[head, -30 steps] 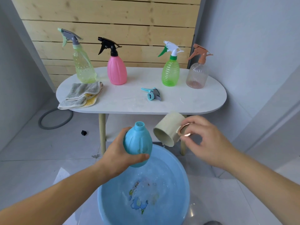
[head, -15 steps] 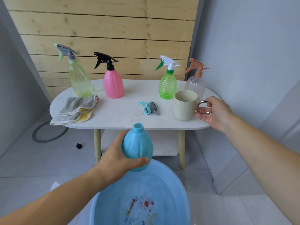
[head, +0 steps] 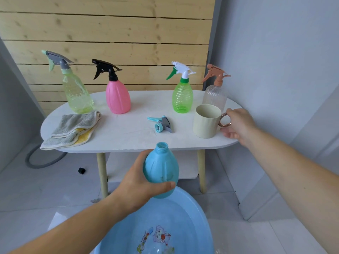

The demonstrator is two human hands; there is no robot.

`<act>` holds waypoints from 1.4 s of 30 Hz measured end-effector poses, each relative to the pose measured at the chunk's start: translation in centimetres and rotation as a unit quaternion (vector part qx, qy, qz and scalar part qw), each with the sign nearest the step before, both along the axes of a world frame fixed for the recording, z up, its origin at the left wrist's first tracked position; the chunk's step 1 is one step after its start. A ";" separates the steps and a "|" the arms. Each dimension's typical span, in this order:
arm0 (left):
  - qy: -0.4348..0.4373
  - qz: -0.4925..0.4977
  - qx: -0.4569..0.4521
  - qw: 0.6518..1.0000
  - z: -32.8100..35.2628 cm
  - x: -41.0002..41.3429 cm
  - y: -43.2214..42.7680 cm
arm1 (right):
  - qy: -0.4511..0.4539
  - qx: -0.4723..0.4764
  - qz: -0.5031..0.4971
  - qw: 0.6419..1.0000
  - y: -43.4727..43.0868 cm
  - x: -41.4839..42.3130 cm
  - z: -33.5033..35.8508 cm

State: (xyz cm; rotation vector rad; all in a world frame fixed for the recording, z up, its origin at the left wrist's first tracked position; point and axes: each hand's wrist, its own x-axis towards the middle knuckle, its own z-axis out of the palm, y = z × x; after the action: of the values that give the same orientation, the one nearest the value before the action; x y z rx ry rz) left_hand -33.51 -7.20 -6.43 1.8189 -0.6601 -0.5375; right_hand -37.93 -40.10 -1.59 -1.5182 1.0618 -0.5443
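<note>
My left hand point(head: 139, 184) grips an uncapped light-blue spray bottle point(head: 161, 171) upright above a blue basin point(head: 198, 213) that holds water. The bottle's blue-and-grey trigger head point(head: 160, 123) lies on the white oval table point(head: 128, 136). At the table's right end a cream mug point(head: 206, 123) stands upright. My right hand point(head: 237, 125) is at its copper handle, thumb on top and fingers under it.
Four capped spray bottles stand along the table's back: yellow-green point(head: 76, 96), pink point(head: 118, 98), green point(head: 182, 98), clear point(head: 215, 94). Folded cloths point(head: 73, 129) lie at the left end. A grey hose point(head: 36, 162) and a small black cap point(head: 81, 170) lie on the floor.
My right hand carried the mug up from beside the basin and set it upright on the table's right end. My left hand kept the blue bottle over the basin.
</note>
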 end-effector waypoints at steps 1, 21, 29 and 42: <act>0.001 0.000 0.000 1.000 0.0 -0.1 0.0 | 0.014 -0.035 -0.013 0.999 0.2 -0.2 0.3; 0.040 0.026 -0.029 0.998 0.3 2.1 4.1 | 0.183 -0.392 0.296 0.851 12.2 9.4 -1.3; 0.045 0.052 -0.027 0.997 -0.1 3.1 6.3 | 0.180 -0.386 0.301 0.853 12.4 11.0 -2.9; 0.051 0.066 -0.033 0.996 1.2 2.6 7.9 | -0.016 -0.439 0.297 0.848 15.1 3.6 7.9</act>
State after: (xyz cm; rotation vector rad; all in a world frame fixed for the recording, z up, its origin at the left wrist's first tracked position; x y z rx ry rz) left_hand -30.93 0.65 -5.21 1.7479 -0.4783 -0.5107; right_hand -34.28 -25.02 6.31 -2.4962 0.2167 -0.6345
